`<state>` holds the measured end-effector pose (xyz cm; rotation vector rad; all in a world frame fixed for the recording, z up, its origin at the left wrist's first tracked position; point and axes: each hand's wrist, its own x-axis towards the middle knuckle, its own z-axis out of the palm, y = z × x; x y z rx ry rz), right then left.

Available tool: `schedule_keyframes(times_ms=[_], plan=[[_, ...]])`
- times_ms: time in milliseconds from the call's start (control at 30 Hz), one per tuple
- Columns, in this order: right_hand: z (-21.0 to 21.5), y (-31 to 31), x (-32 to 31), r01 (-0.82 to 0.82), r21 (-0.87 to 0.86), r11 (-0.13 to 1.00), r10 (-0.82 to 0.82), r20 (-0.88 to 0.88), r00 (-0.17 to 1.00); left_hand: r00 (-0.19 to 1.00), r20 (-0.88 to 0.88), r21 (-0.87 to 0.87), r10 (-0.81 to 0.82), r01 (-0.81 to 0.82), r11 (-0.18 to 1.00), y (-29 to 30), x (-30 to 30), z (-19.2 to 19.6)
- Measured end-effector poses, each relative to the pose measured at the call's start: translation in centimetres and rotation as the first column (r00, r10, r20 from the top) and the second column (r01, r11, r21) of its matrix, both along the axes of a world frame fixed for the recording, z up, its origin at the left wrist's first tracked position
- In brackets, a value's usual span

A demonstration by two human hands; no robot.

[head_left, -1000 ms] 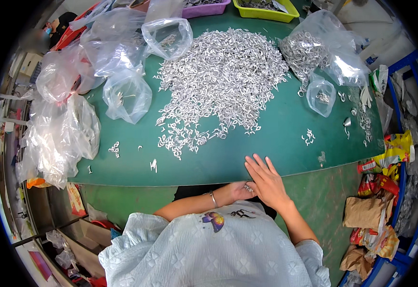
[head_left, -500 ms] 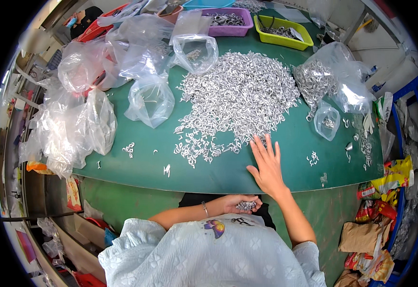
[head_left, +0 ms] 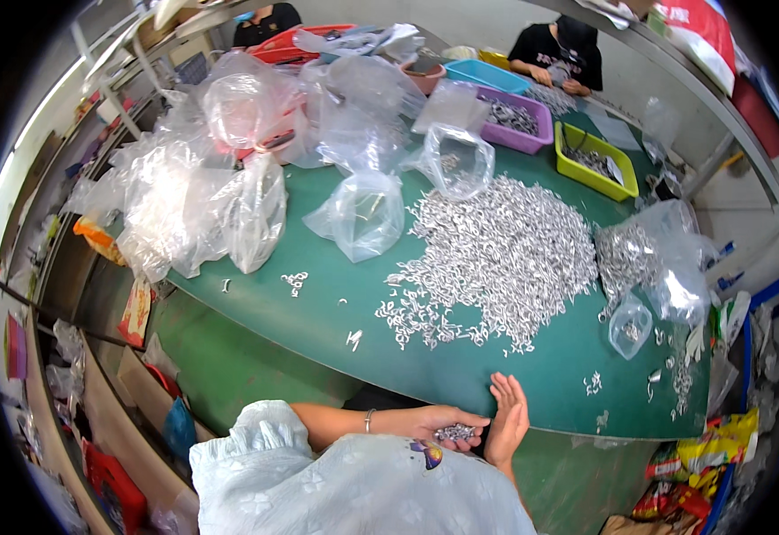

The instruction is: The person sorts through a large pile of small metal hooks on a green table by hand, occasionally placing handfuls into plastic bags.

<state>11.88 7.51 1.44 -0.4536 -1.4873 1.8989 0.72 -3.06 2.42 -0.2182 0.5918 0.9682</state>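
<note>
My left hand is cupped palm up below the table's near edge, fingers curled round a handful of small silvery metal pieces. Close beside its fingertips, my right hand is held on edge with its fingers stretched out and nothing visible in it. Part of its palm faces the left hand. Beyond both hands, a broad pile of small curved silvery metal pieces covers the middle of the green table. Looser pieces fringe its near side. The exact kind of piece is too small to tell.
Clear plastic bags crowd the left side; a filled bag stands right of the pile. Purple and lime-green bins hold metal parts behind it. A co-worker sits at the far side. Storage racks flank the table.
My right hand has drawn back from the pile's near edge to beside my left hand. The left still holds its handful. The view has swung, bringing the far co-worker into sight.
</note>
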Motion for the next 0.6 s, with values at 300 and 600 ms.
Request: schedule_keyframes(times_ms=[300, 600], plan=[[4.3, -1.2, -6.2, -0.003, -0.545, 0.839, 0.007, 0.005, 1.000, 0.008, -0.665, 0.690, 0.747, -0.376, 0.618, 5.4, 0.5, 2.3], [0.5, 1.0, -9.2, -0.169, -0.769, 0.616, -0.078, -0.273, 0.959, -0.402, -0.648, 0.744, 0.647, -0.150, 0.651, 6.6, -0.6, 2.5]])
